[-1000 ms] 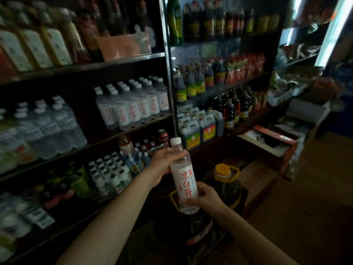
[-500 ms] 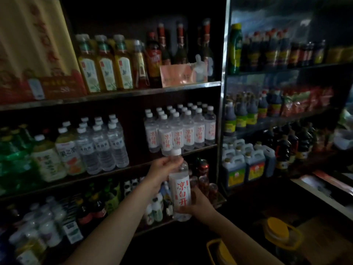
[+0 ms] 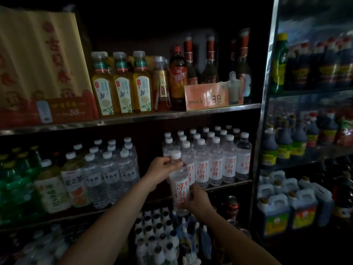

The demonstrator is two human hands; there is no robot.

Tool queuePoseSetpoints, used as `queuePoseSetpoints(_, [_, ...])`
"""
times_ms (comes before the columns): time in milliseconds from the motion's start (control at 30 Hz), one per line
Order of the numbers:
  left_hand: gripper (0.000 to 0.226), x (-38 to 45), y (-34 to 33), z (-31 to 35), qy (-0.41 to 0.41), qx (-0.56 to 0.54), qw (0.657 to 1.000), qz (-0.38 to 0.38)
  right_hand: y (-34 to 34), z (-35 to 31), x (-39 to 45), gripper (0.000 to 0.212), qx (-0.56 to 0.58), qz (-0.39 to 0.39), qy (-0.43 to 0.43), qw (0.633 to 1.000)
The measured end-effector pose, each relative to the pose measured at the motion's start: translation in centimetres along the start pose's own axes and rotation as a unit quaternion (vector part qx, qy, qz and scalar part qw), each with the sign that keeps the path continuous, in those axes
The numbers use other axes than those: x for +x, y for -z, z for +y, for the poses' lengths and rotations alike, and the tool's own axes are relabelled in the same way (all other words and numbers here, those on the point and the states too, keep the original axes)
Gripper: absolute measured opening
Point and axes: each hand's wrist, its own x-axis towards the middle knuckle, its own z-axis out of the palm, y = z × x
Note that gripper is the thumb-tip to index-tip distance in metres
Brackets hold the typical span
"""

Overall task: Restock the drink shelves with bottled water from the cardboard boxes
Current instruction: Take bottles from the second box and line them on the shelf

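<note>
Gripping a water bottle (image 3: pixel 179 185) with both hands, centre of frame, upright with a slight tilt, white cap up, white label with red characters facing the camera. Wrapping the left hand (image 3: pixel 162 170) around the neck and shoulder just under the cap, fingers curled round it. Cupping the right hand (image 3: pixel 197 200) around the lower body near the base, fingers curled behind the label. Reaching in from the bottom edge with both bare forearms.

Hovering the bottle just in front of the left end of a block of matching water bottles (image 3: pixel 212 161), standing in rows on the middle shelf (image 3: pixel 229 183), centre right of frame; contact with the front row not discernible.

Noting below, lower centre: small white-capped bottles (image 3: pixel 152 238) packed tight on the lower shelf, a red can (image 3: pixel 232 206) just right of the right hand.

Noting left of centre on the middle shelf: clear ribbed water bottles (image 3: pixel 108 175), then juice bottles (image 3: pixel 73 182), then green bottles (image 3: pixel 13 180) at the left edge.

Noting on the upper shelf: three yellow tea bottles (image 3: pixel 122 87), dark red-capped bottles (image 3: pixel 193 64), an orange price card (image 3: pixel 206 95) reading 38, a yellow carton (image 3: pixel 38 64) marked 58 at upper left.

Noting on the adjoining rack, right of frame: dark sauce bottles (image 3: pixel 286 138) and white jugs (image 3: pixel 286 209), dimly lit.
</note>
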Motion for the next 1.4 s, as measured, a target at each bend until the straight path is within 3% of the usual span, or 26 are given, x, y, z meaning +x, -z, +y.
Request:
queuePoseSetpoints(233, [0.017,5.8,2.3,-1.5,-0.002,0.025,0.999,0.023,-1.7,-1.6,5.4,0.058,-0.037,-0.002,0.002,0.999])
queuePoseSetpoints(400, [0.02,8.5,1.9,-3.2,-0.021,0.062,0.998,0.017,-2.8,-0.8,7.9,0.034,-0.077,0.029,-0.009,0.997])
queuePoseSetpoints(500, [0.023,9.6,2.3,-3.6,-0.023,0.08,0.996,0.042,-3.5,-0.9,8.2,0.034,-0.193,0.057,0.014,0.979])
queuePoseSetpoints(600, [0.027,10.6,2.7,-4.1,-0.031,0.111,0.99,0.085,-4.2,-0.8,8.2,0.007,-0.271,0.092,0.066,0.956])
queuePoseSetpoints(800, [0.032,11.2,1.8,-3.8,-0.042,0.108,0.988,0.104,-5.9,-0.1,9.5,0.017,-0.301,0.114,0.072,0.944])
queuePoseSetpoints(933, [0.033,10.5,1.5,-4.1,-0.035,0.099,0.987,0.123,-6.3,-0.4,9.2,0.019,-0.255,0.127,0.074,0.956])
queuePoseSetpoints(1067, [0.046,9.6,1.8,-4.1,-0.004,0.071,0.992,0.105,-6.2,-1.2,9.2,0.012,-0.103,0.103,-0.029,0.989])
queuePoseSetpoints(1167, [0.056,8.9,2.5,-4.1,0.024,0.025,0.997,0.074,-4.7,-1.2,9.0,0.025,0.026,0.011,-0.088,0.996])
queuePoseSetpoints(1233, [0.061,8.2,2.8,-4.3,0.047,0.03,0.996,0.064,-3.6,-0.9,7.9,0.034,0.079,-0.049,-0.08,0.992])
queuePoseSetpoints(1400, [0.063,5.1,2.2,-6.6,0.083,0.162,0.981,0.065,-0.5,-0.2,4.9,0.041,-0.037,-0.087,-0.029,0.995])
